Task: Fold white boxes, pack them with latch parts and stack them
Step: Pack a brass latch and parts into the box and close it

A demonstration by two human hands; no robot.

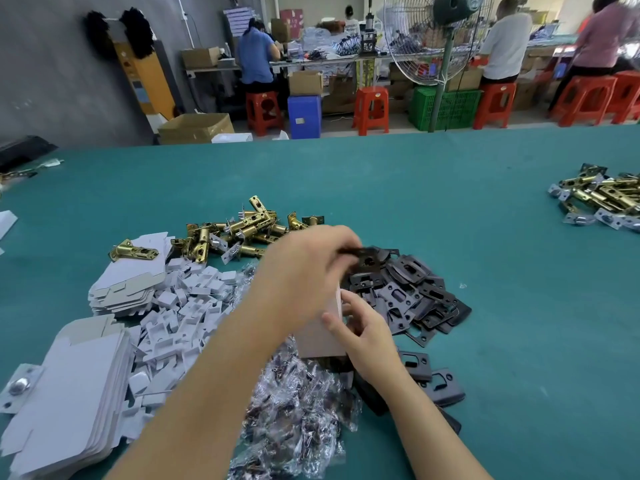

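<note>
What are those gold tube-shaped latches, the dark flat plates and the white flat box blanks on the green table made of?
The gold tube-shaped latches look like brass-plated metal: shiny, with bright glints. The dark flat plates with cut-out holes seem to be stamped metal with a dull dark coating, though hard plastic can't be ruled out. The white flat box blanks appear to be thin matte cardboard, with greyish undersides and cut flaps.

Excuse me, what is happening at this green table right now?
A person is packing latch parts into a small box. The right hand holds the box upright, while the left hand pinches a dark plate just above the pile of dark plates. Brass latches, white inserts, flat box blanks and bagged screws lie around on the table.
</note>
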